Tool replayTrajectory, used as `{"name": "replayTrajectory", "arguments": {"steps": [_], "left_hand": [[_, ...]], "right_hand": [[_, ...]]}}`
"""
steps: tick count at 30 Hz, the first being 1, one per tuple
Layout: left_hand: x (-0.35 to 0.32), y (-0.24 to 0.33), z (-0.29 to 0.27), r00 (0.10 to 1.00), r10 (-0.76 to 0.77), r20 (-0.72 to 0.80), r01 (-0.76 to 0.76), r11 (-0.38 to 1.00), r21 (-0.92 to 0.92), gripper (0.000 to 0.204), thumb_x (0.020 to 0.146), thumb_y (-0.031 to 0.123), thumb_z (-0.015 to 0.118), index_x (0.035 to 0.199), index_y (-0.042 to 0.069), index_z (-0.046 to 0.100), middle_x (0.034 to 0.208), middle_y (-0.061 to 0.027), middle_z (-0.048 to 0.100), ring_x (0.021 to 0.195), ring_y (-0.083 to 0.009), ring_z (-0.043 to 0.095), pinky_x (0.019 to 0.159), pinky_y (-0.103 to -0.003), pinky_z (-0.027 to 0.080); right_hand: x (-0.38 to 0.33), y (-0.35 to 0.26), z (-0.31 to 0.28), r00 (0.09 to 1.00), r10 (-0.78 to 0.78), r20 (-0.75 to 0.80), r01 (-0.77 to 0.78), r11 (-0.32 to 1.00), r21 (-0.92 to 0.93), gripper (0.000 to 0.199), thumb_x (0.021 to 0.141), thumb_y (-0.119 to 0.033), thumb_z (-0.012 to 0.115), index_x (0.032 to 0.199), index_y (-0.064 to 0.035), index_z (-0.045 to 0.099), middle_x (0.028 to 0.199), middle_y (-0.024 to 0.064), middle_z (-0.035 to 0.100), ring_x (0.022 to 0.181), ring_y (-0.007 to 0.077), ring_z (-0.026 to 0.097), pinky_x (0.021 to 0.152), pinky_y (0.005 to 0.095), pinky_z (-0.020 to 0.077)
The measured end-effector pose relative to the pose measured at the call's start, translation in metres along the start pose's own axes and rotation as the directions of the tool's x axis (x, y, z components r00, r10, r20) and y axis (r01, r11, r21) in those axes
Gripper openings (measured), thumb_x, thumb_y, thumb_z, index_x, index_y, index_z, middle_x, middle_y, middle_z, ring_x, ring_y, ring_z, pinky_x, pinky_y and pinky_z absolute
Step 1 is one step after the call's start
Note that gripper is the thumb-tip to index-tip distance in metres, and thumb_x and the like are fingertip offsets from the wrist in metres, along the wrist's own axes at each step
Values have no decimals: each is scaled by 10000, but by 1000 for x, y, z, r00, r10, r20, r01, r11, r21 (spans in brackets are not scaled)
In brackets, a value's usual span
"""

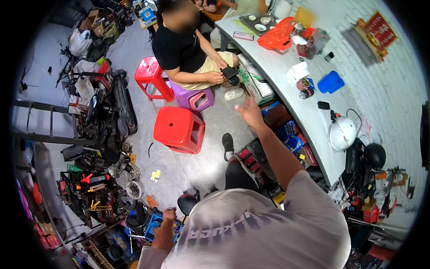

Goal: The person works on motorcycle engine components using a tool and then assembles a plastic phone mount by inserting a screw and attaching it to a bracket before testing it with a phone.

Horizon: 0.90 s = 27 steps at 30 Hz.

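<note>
Cluttered workshop floor with red stools [179, 129]. Left hand [169, 215] hangs low, fingers curled closed, holding nothing. Right hand [249, 113] reaches forward, fingers spread open, a clear plastic jar [234, 95] just beyond its fingertips, upright; grey worktop [286, 85] lies rightward.

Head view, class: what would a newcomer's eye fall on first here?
Two bright red stools stand on the grey floor at centre left. The person's right hand reaches out, open, toward a seated person in black holding a dark object. A curved white counter along the right carries an orange bag and a blue box.
</note>
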<state>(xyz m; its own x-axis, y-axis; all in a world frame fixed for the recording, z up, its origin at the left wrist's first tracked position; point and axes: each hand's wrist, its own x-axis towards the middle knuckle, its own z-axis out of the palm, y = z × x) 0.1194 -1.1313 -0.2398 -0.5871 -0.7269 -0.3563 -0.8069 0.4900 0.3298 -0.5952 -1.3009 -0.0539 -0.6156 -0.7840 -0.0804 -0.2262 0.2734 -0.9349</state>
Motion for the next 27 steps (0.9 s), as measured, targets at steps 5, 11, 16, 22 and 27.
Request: {"name": "replayTrajectory", "arguments": {"steps": [5, 11, 16, 22, 27], "left_hand": [[-38, 86, -36, 726, -543, 421, 686, 614, -391, 358, 965, 352, 641, 1037, 7, 705, 894, -197, 713, 794, -285, 722, 710, -419, 578], [63, 163, -81, 888, -424, 179, 458, 780, -427, 373, 993, 348, 631, 1117, 0, 682, 953, -154, 721, 843, -253, 713, 763, -380, 570], [261, 250, -206, 702, -610, 367, 520, 87, -850, 385, 1024, 325, 608, 1172, -23, 679, 992, -119, 723, 866, -185, 683, 781, -338, 554], [399, 308, -339, 923, -383, -40, 103, 345, -933, 353, 1007, 224, 654, 1256, -26, 659, 1086, -88, 701, 971, -157, 636, 877, -298, 502], [417, 338, -407, 939, -183, -292, -219, 334, -917, 448, 1048, 336, 592, 1344, 1, 626, 1233, -108, 668, 1167, -206, 598, 1039, -344, 443]], "right_hand": [[141, 17, 36, 989, -139, -44, 100, 871, -482, 926, 776, -389, 862, 1491, 12, 431, 1479, 272, 491, 1339, 411, 505, 1108, 461, 428], [202, 31, 44, 967, 124, 222, -84, 980, -178, 469, 781, -289, 884, 1125, -20, 714, 984, 165, 720, 910, 273, 709, 822, 383, 540], [196, -19, 22, 904, 145, 402, -169, 985, 24, 336, 888, -245, 816, 1127, -30, 719, 904, 41, 692, 790, 106, 585, 736, 283, 485], [159, -118, 3, 669, 209, 713, -576, 752, 320, 204, 960, -156, 723, 1112, -23, 690, 974, 40, 726, 798, 113, 650, 740, 266, 519], [105, -157, 10, 401, 104, 910, -736, 628, 253, 288, 1024, -123, 535, 1249, 31, 627, 1086, 185, 733, 916, 251, 731, 826, 401, 597]]}}
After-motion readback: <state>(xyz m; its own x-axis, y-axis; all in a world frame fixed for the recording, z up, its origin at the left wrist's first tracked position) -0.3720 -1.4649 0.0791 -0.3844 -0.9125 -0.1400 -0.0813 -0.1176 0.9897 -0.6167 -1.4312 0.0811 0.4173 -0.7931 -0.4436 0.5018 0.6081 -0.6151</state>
